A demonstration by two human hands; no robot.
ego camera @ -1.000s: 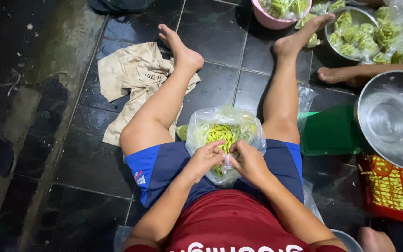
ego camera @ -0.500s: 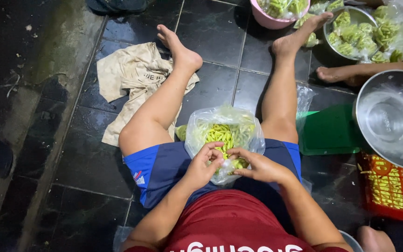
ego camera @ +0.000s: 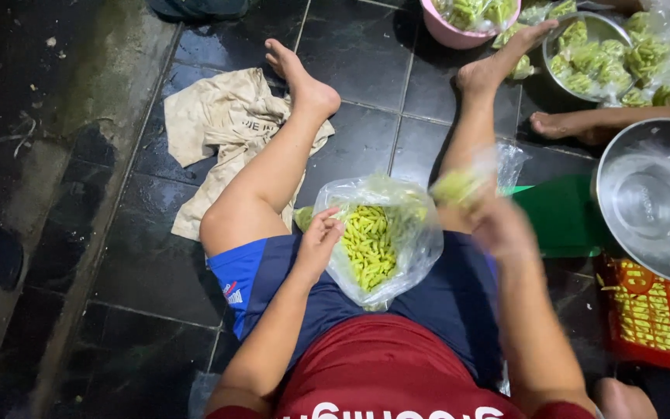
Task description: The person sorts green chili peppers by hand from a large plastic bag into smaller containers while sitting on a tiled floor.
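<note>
I sit on a dark tiled floor with my legs spread. A clear plastic bag [ego camera: 397, 256] full of small green chillies [ego camera: 367, 244] rests on my lap between my thighs. My left hand [ego camera: 319, 240] holds the bag's left rim. Blurred by motion, my right hand [ego camera: 498, 225] is lifted to the right of the bag and holds a small bunch of green chillies [ego camera: 457, 186].
A crumpled beige cloth [ego camera: 226, 132] lies by my left leg. To the right are a large steel bowl [ego camera: 653, 202], a red crate of chillies [ego camera: 653, 318], a green board [ego camera: 556, 213], a pink bowl [ego camera: 471, 19], a metal bowl of bagged chillies [ego camera: 591, 50] and another person's foot [ego camera: 568, 124].
My right hand has come out of the bag and swung up and to the right with chillies in it. My left hand stays at the bag's rim.
</note>
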